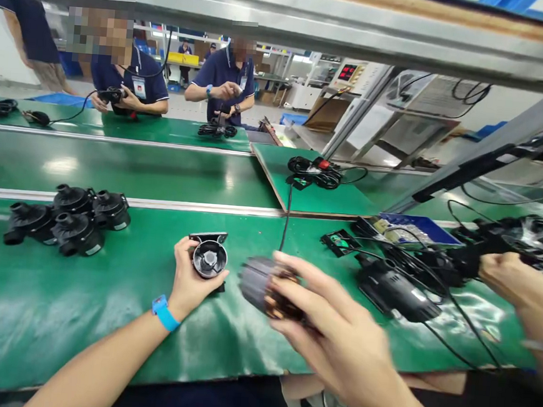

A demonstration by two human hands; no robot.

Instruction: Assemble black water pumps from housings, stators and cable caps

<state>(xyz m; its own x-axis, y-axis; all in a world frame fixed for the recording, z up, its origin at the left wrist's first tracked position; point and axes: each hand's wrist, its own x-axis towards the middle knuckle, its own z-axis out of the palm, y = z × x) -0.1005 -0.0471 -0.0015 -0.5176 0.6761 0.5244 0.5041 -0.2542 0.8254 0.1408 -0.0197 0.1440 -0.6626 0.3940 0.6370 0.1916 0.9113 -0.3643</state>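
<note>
My left hand (190,282) is closed around a round black housing (209,258), holding it just above the green bench mat (79,314). My right hand (331,330) grips a grey cylindrical motor core (258,283) with copper windings, slightly blurred, just right of the housing. A thin black cable (286,220) runs up from the core across the mat. The two parts are close together but apart.
Several black housings (66,219) are clustered at the left. A black motor unit (396,293) with wires and a blue tray (413,226) lie to the right, where another person's hand (505,278) holds black parts. A coiled cable (314,170) lies beyond. Co-workers sit across the conveyor.
</note>
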